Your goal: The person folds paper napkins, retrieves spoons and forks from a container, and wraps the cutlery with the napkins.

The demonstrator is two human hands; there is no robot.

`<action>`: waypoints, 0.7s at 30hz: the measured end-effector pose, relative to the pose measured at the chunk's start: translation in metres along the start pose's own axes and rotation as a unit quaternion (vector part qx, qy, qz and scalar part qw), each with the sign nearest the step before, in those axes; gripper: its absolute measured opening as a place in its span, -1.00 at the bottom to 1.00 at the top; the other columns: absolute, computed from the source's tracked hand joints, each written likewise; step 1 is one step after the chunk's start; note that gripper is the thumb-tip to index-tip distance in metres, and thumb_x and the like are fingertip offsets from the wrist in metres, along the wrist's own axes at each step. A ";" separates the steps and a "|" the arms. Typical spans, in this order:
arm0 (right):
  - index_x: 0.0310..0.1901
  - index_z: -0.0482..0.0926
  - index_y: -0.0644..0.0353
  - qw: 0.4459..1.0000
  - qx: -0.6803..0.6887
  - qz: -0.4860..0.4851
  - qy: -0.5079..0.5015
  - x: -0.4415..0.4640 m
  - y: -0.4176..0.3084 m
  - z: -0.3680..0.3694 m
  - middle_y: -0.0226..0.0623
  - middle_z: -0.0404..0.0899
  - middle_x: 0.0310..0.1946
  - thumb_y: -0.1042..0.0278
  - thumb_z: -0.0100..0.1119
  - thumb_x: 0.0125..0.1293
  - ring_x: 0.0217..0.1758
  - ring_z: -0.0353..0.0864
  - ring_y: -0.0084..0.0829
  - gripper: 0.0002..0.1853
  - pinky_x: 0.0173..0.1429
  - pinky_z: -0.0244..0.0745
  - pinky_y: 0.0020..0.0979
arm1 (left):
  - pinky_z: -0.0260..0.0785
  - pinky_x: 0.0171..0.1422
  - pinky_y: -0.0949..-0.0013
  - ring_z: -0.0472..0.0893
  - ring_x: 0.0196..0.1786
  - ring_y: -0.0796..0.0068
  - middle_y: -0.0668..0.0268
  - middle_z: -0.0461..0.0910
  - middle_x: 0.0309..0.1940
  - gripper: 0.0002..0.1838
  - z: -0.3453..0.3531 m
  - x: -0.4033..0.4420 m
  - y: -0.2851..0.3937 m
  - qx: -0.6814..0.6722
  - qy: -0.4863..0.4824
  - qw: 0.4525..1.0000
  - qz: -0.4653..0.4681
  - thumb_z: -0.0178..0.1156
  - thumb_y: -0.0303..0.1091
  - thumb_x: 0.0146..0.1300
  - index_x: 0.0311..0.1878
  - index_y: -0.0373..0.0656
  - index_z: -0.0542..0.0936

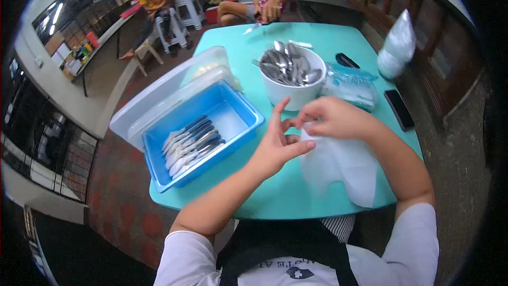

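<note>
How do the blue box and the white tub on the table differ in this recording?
The blue box is rectangular, while the white tub is round. The box holds a tidy row of cutlery with white-covered ends, leaving some floor bare; the tub is heaped with loose spoons and forks. Both stand uncovered on the turquoise table.
</note>
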State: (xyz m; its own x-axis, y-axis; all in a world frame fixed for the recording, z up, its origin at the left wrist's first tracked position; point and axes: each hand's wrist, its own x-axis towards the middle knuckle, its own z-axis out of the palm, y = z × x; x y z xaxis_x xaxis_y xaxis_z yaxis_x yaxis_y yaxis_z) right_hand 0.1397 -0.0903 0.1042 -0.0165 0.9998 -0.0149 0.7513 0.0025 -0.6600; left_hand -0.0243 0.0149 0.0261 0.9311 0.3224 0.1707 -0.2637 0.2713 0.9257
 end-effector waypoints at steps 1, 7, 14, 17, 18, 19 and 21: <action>-0.16 0.65 0.19 1.000 -0.017 -0.007 -0.009 0.007 0.010 0.002 -0.23 0.66 -0.38 0.34 0.27 0.15 -0.28 0.62 -0.40 -0.78 -0.12 0.49 -0.32 | 0.48 0.02 0.35 0.55 -0.05 0.39 0.11 0.41 0.09 0.07 0.002 0.001 -0.003 0.046 0.024 0.999 -0.012 0.35 -0.57 0.06 0.53 0.04 -0.13; 0.23 0.48 0.13 0.955 0.052 0.073 0.283 -0.007 0.058 0.003 -0.28 0.64 -0.17 0.06 0.35 0.19 -0.19 0.60 -0.44 -0.39 -0.03 0.49 -0.34 | 0.46 0.01 0.41 0.55 -0.06 0.45 0.21 0.48 -0.07 0.00 -0.019 0.018 -0.027 0.250 0.138 0.958 0.009 0.19 -0.75 0.03 0.52 0.03 -0.01; 0.36 0.33 0.13 0.890 0.331 0.245 0.196 -0.066 0.135 0.024 -0.34 0.62 -0.08 0.14 0.36 0.22 -0.08 0.59 -0.52 -0.30 0.02 0.48 -0.45 | 0.45 0.06 0.39 0.53 -0.03 0.42 0.19 0.43 -0.04 -0.13 -0.020 0.021 -0.041 0.260 0.194 0.944 0.063 0.22 -0.69 0.06 0.46 -0.01 0.15; 0.28 0.42 0.22 0.889 0.376 0.208 0.158 -0.070 0.155 0.037 -0.35 0.65 -0.07 0.20 0.40 0.16 -0.09 0.60 -0.55 -0.34 0.01 0.48 -0.48 | 0.44 0.10 0.37 0.53 -0.01 0.40 0.20 0.42 -0.04 -0.19 -0.021 0.023 -0.055 0.240 0.192 0.947 0.093 0.24 -0.66 0.06 0.42 -0.04 0.21; 0.23 0.46 0.26 0.893 0.377 0.191 0.154 -0.069 0.149 0.037 -0.35 0.66 -0.09 0.24 0.41 0.13 -0.11 0.61 -0.56 -0.38 -0.01 0.48 -0.48 | 0.43 0.11 0.37 0.53 -0.01 0.40 0.20 0.43 -0.05 -0.21 -0.021 0.022 -0.059 0.215 0.186 0.955 0.085 0.25 -0.65 0.06 0.40 -0.06 0.23; 0.18 0.51 0.29 0.899 0.377 0.165 0.148 -0.062 0.143 0.036 -0.35 0.68 -0.11 0.28 0.42 0.11 -0.12 0.62 -0.58 -0.41 -0.02 0.48 -0.48 | 0.43 0.12 0.37 0.53 -0.01 0.40 0.21 0.43 -0.05 -0.23 -0.024 0.023 -0.061 0.195 0.182 0.960 0.084 0.26 -0.64 0.06 0.38 -0.07 0.25; -0.01 0.63 0.33 0.930 0.257 0.227 0.134 -0.064 0.142 0.031 -0.34 0.70 -0.22 0.41 0.43 0.03 -0.20 0.64 -0.57 -0.56 -0.06 0.50 -0.49 | 0.43 0.08 0.38 0.56 -0.04 0.44 0.23 0.51 -0.12 -0.35 -0.036 0.024 -0.062 0.367 0.130 0.918 0.075 0.32 -0.47 0.10 0.30 -0.12 0.35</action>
State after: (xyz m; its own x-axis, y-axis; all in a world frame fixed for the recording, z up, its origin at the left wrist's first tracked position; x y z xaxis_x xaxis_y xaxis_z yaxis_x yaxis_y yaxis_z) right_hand 0.2273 -0.1545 -0.0116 0.4423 0.8649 -0.2374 0.2241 -0.3629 -0.9045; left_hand 0.0051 0.0380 -0.0394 0.7811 0.5383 0.3165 -0.0543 -0.4464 0.8932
